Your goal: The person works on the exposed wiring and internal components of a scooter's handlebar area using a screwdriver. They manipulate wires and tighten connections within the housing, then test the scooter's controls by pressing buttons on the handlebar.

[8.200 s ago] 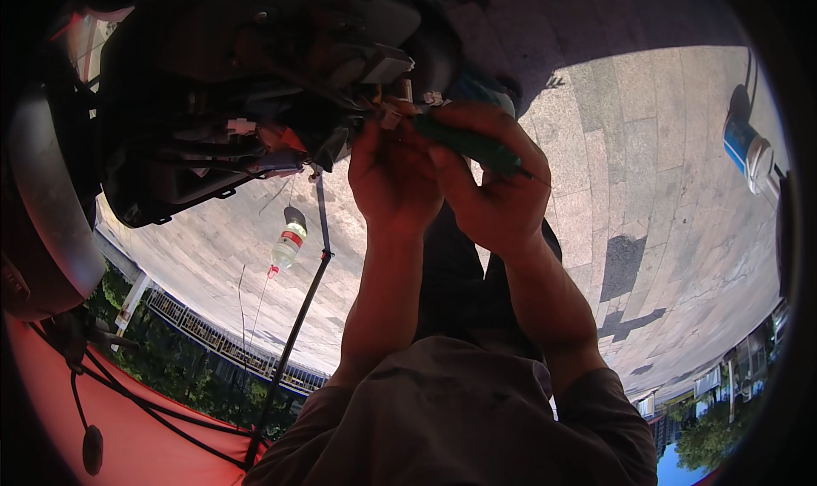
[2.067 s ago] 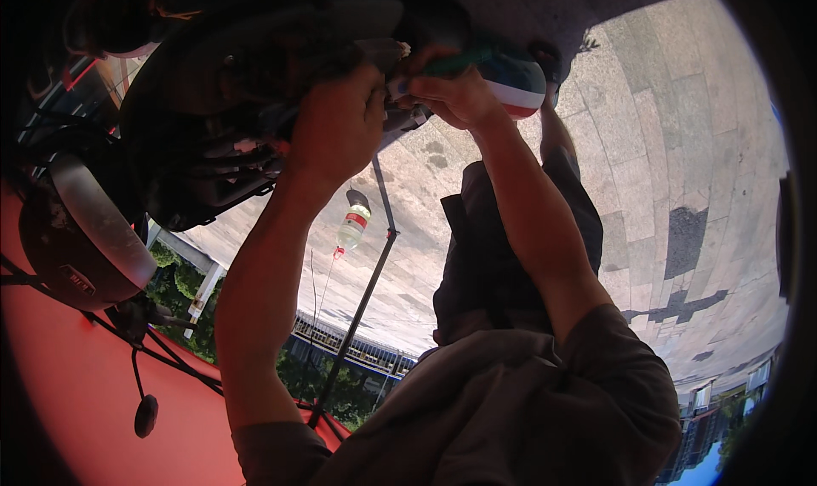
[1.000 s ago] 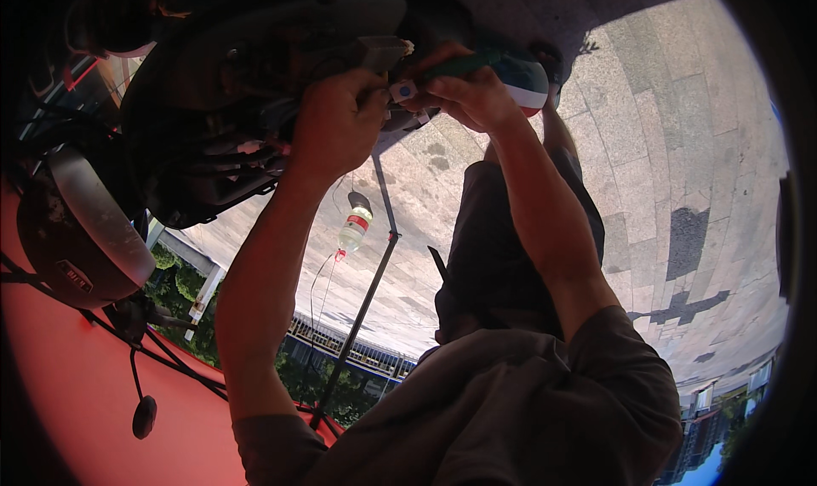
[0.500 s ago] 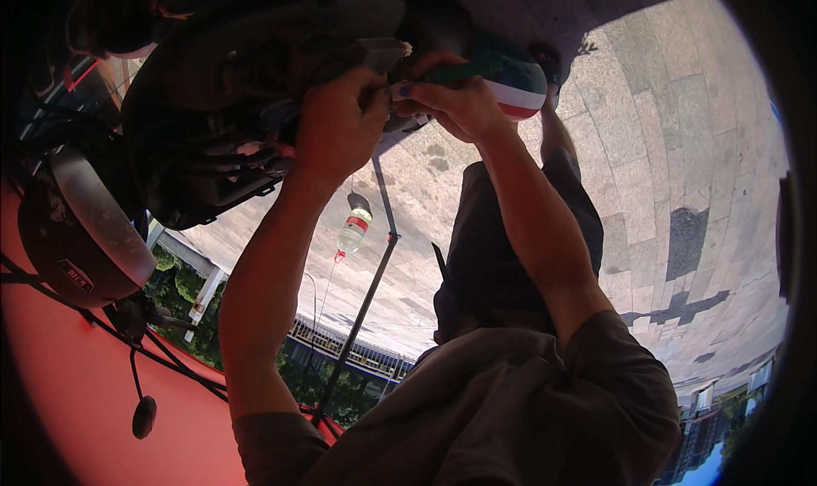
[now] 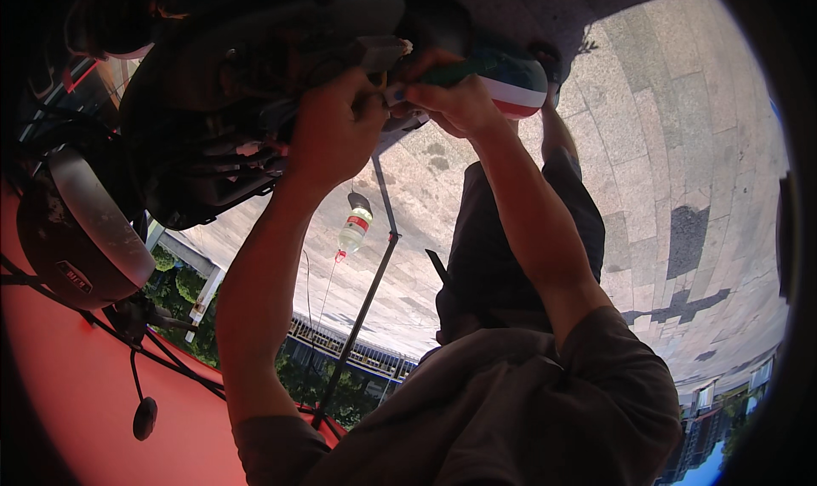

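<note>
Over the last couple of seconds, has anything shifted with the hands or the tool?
Very little. The right hand has kept its grip on the green-handled tool, only nudging slightly back and forth at the dark machine. The left hand stays pressed against the same spot. The plastic bottle and the thin black pole are where they were.

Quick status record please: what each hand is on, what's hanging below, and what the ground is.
left hand: gripping a part of the dark machine body
right hand: closed around a green-handled tool, its tip hidden at the machine
beside right hand: rounded green, white and red object
hanging below: plastic bottle beside a thin dark rod
left edge: grey rounded cover, black cables
ground: paved stone slabs
</note>
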Demonstrator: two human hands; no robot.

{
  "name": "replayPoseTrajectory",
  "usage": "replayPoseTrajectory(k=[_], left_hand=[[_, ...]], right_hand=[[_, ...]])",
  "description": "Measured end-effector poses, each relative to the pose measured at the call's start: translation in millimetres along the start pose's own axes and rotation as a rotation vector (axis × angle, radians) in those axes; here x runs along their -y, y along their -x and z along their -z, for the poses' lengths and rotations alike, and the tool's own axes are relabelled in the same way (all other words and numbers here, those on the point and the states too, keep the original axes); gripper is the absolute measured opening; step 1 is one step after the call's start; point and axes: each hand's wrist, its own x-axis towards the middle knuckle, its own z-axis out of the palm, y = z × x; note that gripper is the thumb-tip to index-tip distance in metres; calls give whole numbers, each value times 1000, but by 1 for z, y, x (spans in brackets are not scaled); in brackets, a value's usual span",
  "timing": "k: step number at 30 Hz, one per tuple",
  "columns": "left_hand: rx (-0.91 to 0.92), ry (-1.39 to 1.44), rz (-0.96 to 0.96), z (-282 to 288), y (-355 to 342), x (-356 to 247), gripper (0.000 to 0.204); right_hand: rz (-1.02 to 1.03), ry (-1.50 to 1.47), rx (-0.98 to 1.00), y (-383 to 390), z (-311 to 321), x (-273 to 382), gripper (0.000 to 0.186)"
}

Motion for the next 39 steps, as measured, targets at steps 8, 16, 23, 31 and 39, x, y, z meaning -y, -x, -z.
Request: replayPoseTrajectory(k=[8,16,23,31,39], left_hand=[[36,55,52,5,4,1,6],[37,140,78,1,2,1,10],[63,150,98,1,1,0,6],[-29,182,79,-6,1,6,10],[-18,70,25,-2,-1,2,9]], right_hand=[[-59,20,-13,-3,-1,4,18],[-68,-155,119,11,4,20,23],[20,-77,175,8,10,14,23],[-27,-113,49,7,1,11,23],[-18,-72,-9,6,0,5,22]])
